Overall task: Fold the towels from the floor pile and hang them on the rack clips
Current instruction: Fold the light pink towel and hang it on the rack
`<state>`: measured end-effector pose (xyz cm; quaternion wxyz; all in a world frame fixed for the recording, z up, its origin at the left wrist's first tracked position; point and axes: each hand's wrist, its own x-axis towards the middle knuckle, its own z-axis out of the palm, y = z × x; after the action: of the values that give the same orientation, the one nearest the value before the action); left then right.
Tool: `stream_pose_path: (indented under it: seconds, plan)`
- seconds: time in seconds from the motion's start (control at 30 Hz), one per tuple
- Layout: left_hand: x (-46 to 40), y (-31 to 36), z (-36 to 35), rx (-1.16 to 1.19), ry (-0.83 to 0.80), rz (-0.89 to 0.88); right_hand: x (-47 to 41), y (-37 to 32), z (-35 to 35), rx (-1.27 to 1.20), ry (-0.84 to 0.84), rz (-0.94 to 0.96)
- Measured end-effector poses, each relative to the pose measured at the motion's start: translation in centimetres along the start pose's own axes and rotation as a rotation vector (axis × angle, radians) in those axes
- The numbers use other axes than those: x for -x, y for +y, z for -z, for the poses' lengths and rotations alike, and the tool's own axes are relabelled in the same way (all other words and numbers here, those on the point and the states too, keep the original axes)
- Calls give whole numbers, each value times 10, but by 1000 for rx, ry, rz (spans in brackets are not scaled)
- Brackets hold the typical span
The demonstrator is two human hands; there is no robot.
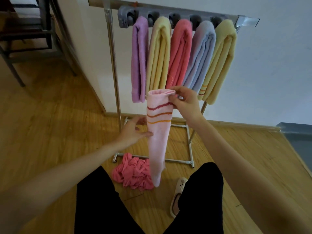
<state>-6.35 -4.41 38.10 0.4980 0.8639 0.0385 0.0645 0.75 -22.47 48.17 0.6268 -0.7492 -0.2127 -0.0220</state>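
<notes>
A pale pink towel (157,141) with three coloured stripes hangs folded lengthwise in front of me. My right hand (184,103) pinches its folded top edge. My left hand (134,130) is beside the towel's left side with relaxed fingers, the thumb touching the cloth. On the floor below lies a crumpled coral pink towel (133,173). The grey clip bar (128,16) on the rack (112,53) holds several folded towels: purple (138,61), yellow (158,54), coral (179,53), blue (200,56) and another yellow (219,61).
The rack's metal base (190,146) stands on the wooden floor by a white wall. A dark chair frame (30,36) is at the upper left. My legs in black trousers and a pale clog (178,195) are at the bottom. A grey object (298,137) sits at the right edge.
</notes>
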Motion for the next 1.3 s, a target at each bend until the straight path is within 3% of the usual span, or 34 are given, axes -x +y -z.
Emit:
stream_pose_path:
  seconds: [0.23,0.37,0.53,0.7,0.87,1.03,1.1,1.17,1.3]
  plan:
    - [-20,-29,-30,60,-248,228,-3,-18,11,-281,43,-61]
    - [-24,-68,-47,48,-329,301,-9,-16,34,-389,306,-139]
    - [-20,-71,-50,54,-249,324,-3,24,58,-381,610,-320]
    - [-37,-41,-20,87,-140,179,24,88,54,-305,685,-530]
    - [-47,19,21,-116,-305,-175,64,133,35,-206,466,-746]
    - [-40,80,50,-338,-577,-286,82,146,21,79,115,-827]
    - [-39,92,52,-369,-635,-295,78,145,16,270,-16,-775]
    - [-41,96,51,-411,-684,-289,71,139,10,300,-57,-633]
    - [-43,89,43,-421,-754,-264,56,109,3,-44,-281,-372]
